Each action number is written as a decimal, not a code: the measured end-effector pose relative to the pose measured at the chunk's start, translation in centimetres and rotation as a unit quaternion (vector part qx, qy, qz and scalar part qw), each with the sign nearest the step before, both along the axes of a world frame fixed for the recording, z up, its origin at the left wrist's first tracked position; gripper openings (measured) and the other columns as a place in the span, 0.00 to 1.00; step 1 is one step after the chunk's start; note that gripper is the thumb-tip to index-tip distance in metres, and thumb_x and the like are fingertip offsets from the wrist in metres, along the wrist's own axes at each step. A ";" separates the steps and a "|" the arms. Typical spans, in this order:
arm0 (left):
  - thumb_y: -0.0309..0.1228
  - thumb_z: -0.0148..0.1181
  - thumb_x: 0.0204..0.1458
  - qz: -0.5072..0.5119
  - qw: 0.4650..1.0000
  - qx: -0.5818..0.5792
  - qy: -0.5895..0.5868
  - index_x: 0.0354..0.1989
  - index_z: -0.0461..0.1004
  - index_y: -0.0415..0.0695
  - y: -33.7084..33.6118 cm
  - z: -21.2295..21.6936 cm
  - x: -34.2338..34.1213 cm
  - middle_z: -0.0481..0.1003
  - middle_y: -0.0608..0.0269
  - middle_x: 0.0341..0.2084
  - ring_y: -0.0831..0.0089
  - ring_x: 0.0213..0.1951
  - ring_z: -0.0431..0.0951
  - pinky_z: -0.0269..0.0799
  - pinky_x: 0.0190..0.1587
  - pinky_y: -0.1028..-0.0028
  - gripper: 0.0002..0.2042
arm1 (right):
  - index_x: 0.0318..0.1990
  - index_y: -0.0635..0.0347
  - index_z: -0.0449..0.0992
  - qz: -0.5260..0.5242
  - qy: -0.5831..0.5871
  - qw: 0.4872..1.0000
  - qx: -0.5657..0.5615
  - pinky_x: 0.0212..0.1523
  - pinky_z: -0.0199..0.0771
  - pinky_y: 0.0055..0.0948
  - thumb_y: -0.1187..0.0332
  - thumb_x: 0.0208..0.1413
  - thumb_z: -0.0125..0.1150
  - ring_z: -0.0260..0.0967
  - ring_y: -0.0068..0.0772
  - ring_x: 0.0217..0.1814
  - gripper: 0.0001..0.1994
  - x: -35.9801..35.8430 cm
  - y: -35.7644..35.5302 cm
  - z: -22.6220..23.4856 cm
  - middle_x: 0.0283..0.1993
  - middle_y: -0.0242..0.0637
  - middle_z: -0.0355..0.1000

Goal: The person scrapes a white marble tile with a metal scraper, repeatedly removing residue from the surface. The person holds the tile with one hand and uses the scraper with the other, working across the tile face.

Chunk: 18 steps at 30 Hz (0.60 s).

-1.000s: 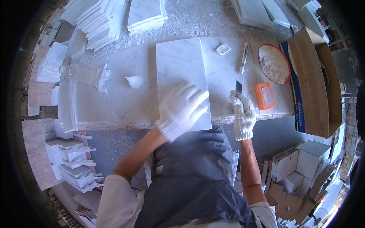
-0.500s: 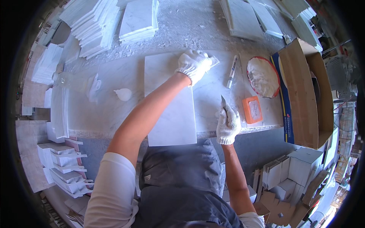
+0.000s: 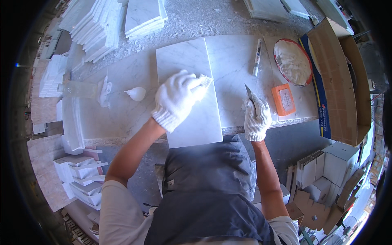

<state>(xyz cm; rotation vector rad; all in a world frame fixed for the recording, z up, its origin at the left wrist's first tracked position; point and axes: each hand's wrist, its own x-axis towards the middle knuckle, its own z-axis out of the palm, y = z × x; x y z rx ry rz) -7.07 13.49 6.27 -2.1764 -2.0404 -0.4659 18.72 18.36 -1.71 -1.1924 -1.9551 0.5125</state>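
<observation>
One marble tile (image 3: 192,110), stiff, heavy, brittle-looking (I'd grip its long edges); left hand (image 3: 179,98) spread flat on it, right hand (image 3: 257,118) clasping a scraper (image 3: 249,93).

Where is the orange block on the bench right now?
In the head view the orange block lies on the bench's right side, between the gloved right hand and the round dish.

white veined marble slab (image 3: 192,118), orange box (image 3: 284,99) (white gloves)
</observation>
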 end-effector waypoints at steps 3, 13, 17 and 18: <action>0.36 0.72 0.47 0.077 0.993 0.010 0.085 0.42 0.85 0.62 0.1 -0.5 -0.3 0.78 0.72 0.37 0.62 0.46 0.81 0.81 0.43 0.64 0.12 | 0.50 0.62 0.83 -0.004 0.011 1.000 0.003 0.49 0.78 0.35 0.75 0.61 0.67 0.79 0.38 0.42 0.10 0.0 0.0 0.1 0.40 0.40 0.81; 0.34 0.68 0.54 -0.001 0.998 0.008 0.057 0.38 0.84 0.60 0.3 -1.3 -1.4 0.76 0.75 0.31 0.69 0.39 0.79 0.78 0.37 0.66 0.05 | 0.50 0.61 0.83 -0.016 0.014 1.000 0.022 0.48 0.78 0.34 0.75 0.61 0.67 0.79 0.36 0.41 0.11 0.1 0.1 -1.1 0.39 0.39 0.80; 0.34 0.69 0.50 -0.045 0.996 0.040 0.073 0.37 0.84 0.60 0.2 -1.3 -1.7 0.76 0.73 0.36 0.69 0.45 0.79 0.80 0.41 0.68 0.07 | 0.51 0.61 0.83 -0.007 0.001 1.000 0.020 0.47 0.78 0.34 0.75 0.61 0.67 0.79 0.36 0.40 0.11 0.4 0.1 -1.4 0.38 0.38 0.80; 0.34 0.69 0.49 -0.049 0.997 0.007 0.063 0.37 0.84 0.60 0.1 -1.2 -1.7 0.76 0.73 0.38 0.69 0.46 0.79 0.80 0.41 0.68 0.07 | 0.51 0.61 0.83 -0.007 -0.003 1.000 0.018 0.47 0.78 0.34 0.75 0.61 0.66 0.79 0.36 0.40 0.11 0.4 0.1 -1.4 0.38 0.38 0.80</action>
